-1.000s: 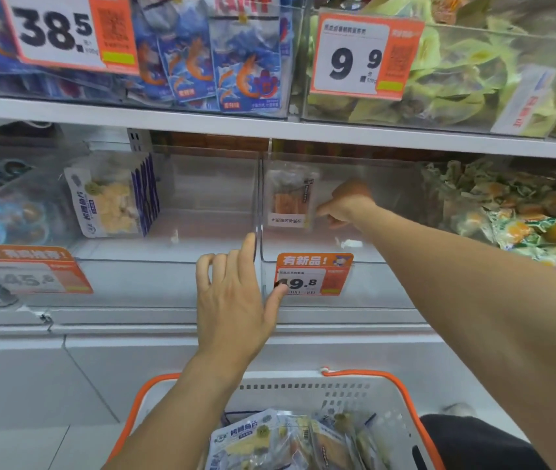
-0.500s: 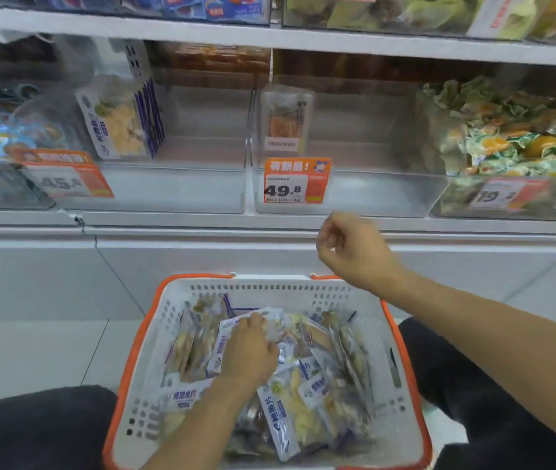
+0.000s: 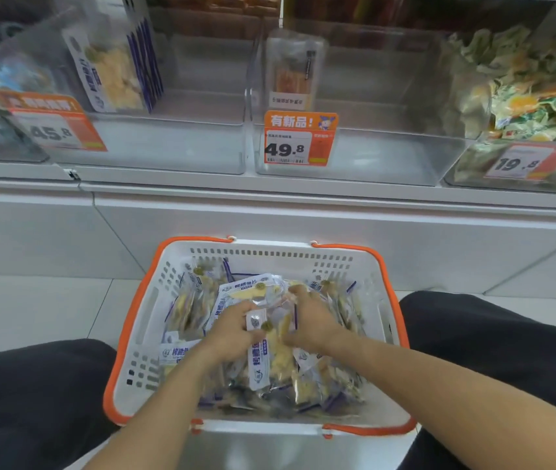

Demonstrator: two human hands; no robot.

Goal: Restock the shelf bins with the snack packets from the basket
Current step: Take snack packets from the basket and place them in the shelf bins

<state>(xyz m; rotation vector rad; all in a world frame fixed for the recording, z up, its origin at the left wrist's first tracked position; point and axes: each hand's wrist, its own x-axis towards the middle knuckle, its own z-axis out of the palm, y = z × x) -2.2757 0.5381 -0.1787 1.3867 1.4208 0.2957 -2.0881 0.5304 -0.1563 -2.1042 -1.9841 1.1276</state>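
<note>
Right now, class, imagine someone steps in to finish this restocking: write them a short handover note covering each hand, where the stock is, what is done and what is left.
Left hand: down in the basket, fingers curled on a snack packet.
Right hand: in the basket too, pinching the same packet's upper edge.
Stock: most packets lie heaped in the basket on the floor, below the shelf.
Done: a few matching packets stand upright at the left of the 45.8 bin.
Left: that bin is mostly bare. The 49.8 bin holds one different packet. Lift this packet up, then carry on until the basket is emptied.

Both hands (image 3: 271,325) among basket (image 3: 141,313) packets (image 3: 270,361)
</note>
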